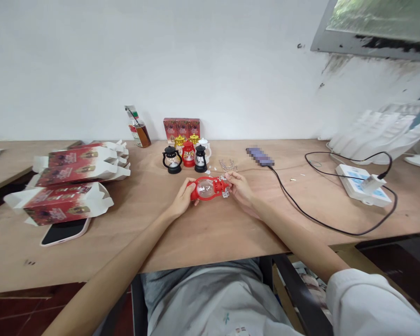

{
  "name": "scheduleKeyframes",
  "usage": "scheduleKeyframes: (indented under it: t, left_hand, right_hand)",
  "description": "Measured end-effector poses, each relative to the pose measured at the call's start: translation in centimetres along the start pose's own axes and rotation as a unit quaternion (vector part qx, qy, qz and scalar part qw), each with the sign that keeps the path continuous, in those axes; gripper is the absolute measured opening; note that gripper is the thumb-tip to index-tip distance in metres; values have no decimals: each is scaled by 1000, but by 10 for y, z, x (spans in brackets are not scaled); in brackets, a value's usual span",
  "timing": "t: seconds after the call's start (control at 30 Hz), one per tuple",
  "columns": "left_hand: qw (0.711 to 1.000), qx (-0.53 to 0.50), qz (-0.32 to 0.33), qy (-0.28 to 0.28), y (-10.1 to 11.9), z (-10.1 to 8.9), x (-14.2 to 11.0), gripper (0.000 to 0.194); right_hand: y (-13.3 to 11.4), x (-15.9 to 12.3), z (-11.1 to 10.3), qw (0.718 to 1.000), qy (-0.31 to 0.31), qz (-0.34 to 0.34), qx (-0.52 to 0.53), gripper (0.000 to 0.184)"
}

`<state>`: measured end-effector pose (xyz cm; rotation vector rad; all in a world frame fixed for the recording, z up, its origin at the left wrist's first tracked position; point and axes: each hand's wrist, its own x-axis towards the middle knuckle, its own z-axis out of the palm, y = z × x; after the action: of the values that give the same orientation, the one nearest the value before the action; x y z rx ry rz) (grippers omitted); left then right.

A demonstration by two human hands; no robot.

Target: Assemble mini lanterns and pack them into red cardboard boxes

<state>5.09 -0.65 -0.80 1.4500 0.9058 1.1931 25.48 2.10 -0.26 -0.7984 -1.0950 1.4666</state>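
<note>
A small red lantern (pixel 206 189) with a clear globe lies on its side in the air just over the table, its base pointing left. My left hand (pixel 184 198) is closed around that base. At the lantern's top, my right hand (pixel 239 187) pinches a small silvery piece (pixel 225 192), whose exact kind I cannot make out. Just beyond the hands, silvery chains (pixel 228 165) lie on the wood. Behind them stand a black lantern (pixel 172 160), a second black lantern (pixel 200 159), an upright red lantern (pixel 188 154), a white lantern (pixel 205 148) and gold-topped ones (pixel 179 142).
Red printed boxes (pixel 65 203) with open white flaps lie at left, over a phone (pixel 66 232). Small red boxes (pixel 182 128) and a bottle (pixel 140 133) stand by the wall. At right are a cabled phone (pixel 260 157), a power strip (pixel 362 185) and white stacked pieces (pixel 381 133).
</note>
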Motion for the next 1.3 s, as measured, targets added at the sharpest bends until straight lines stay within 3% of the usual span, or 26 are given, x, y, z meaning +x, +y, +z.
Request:
scheduleKeyframes:
  t: [0.13, 0.3, 0.43, 0.57, 0.63, 0.7, 0.8, 0.9, 0.97, 1.03, 1.13, 1.3]
  left_hand:
    - [1000, -9, 3, -2, 3, 7, -5, 31]
    - [1000, 6, -13, -9, 7, 11, -4, 36]
    - [996, 85, 13, 6, 4, 10, -1, 41]
    - [977, 206, 48, 6, 3, 7, -2, 45]
    - [956, 286, 61, 9, 5, 6, -2, 44]
    - [931, 356, 75, 6, 8, 5, -3, 41]
    - [904, 419, 80, 6, 8, 4, -3, 37]
    - [890, 450, 73, 12, 4, 3, -3, 35]
    - [884, 463, 61, 8, 2, 3, -2, 37]
    - [883, 466, 52, 0, 1, 3, -2, 38]
    - [879, 475, 39, -12, 1, 2, -1, 46]
    - [849, 528, -3, -24, 13, -16, -6, 76]
  right_hand:
    - [-1, 3, 1, 998, 3, 30, 47, 37]
    - [-3, 10, -8, 998, 38, 19, 43, 40]
    - [-10, 13, -17, 992, 121, -38, -12, 39]
    - [-22, 9, -15, 970, 176, -146, -82, 36]
    - [-27, 2, -11, 941, 189, -229, -160, 32]
    - [-30, -6, -6, 893, 186, -320, -255, 27]
    - [-28, -19, 2, 795, 146, -448, -382, 17]
    - [-22, -28, 9, 683, 65, -553, -472, 9]
    - [-18, -31, 13, 614, 9, -591, -523, 5]
    - [-14, -32, 16, 566, -35, -593, -571, 5]
    - [-10, -33, 19, 545, -70, -579, -603, 8]
    - [-3, -35, 18, 582, -90, -567, -577, 9]
